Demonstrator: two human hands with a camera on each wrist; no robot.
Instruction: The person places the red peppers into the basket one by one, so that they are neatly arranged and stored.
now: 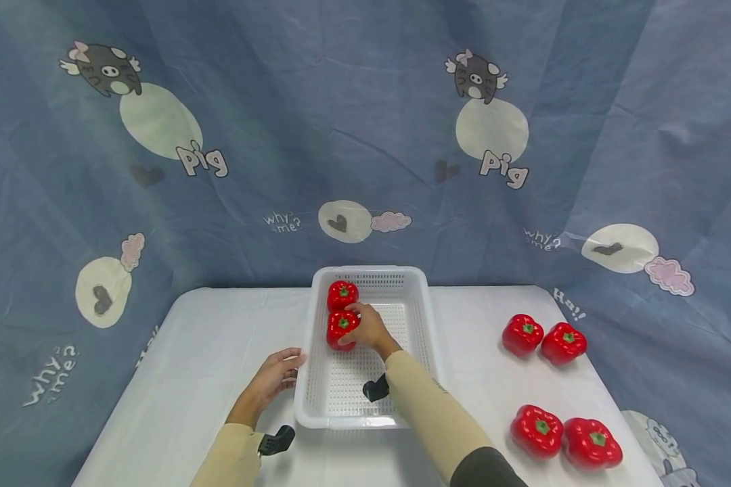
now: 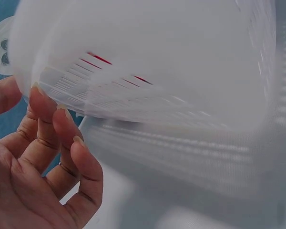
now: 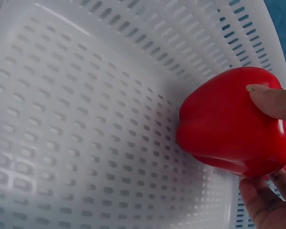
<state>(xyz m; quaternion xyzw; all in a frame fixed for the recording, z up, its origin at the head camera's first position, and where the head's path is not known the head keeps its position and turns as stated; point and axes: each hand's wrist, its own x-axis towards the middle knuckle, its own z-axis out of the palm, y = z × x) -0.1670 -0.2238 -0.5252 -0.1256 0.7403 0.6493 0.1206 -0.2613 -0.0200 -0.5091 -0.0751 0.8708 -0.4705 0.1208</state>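
Observation:
My right hand [image 1: 370, 330] grips a red bell pepper [image 1: 340, 329] inside a white perforated plastic basket [image 1: 370, 423]. In the right wrist view, the thumb lies on one side of that pepper [image 3: 229, 124] and the fingers curl against the other, close to the basket wall. Just behind it, along the basket's left side, lies a second red bell pepper [image 1: 342, 295]. My left hand [image 1: 274, 379] holds the basket's left rim. Its bent fingers [image 2: 88, 164] rest at the outer wall in the left wrist view.
On the white table [image 1: 219, 338], to the right, are two pairs of red bell peppers: a rear pair [image 1: 522, 335] and a front pair [image 1: 536, 431]. A blue printed curtain [image 1: 365, 135] hangs behind the table. The basket stands near the back edge.

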